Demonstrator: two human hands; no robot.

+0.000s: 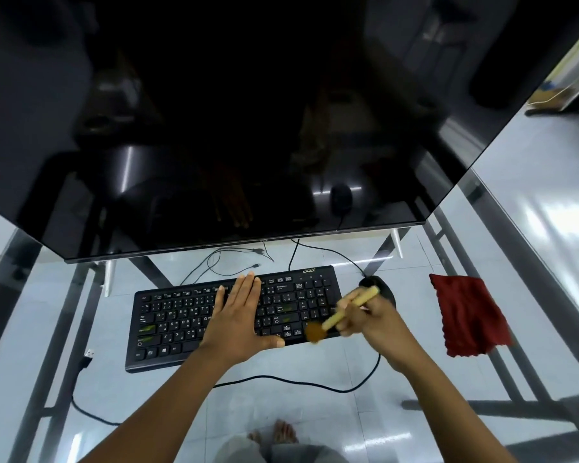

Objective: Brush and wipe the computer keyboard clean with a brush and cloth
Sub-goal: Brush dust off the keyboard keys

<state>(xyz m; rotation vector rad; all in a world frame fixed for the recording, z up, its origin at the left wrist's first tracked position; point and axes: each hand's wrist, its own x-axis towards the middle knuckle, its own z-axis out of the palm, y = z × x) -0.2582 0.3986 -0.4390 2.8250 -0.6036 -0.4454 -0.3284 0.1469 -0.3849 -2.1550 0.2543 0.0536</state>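
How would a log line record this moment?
brushing keys | left hand flat on keyboard | right hand grips brush | cloth lying aside

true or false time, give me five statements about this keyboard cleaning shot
1. The left hand lies flat on the keyboard. True.
2. The cloth lies right of the keyboard, untouched. True.
3. The right hand holds the cloth. False: it grips the brush.
4. The brush's bristles are at the keyboard's left end. False: they are at its right end.
5. The monitor is lit. False: it is dark.
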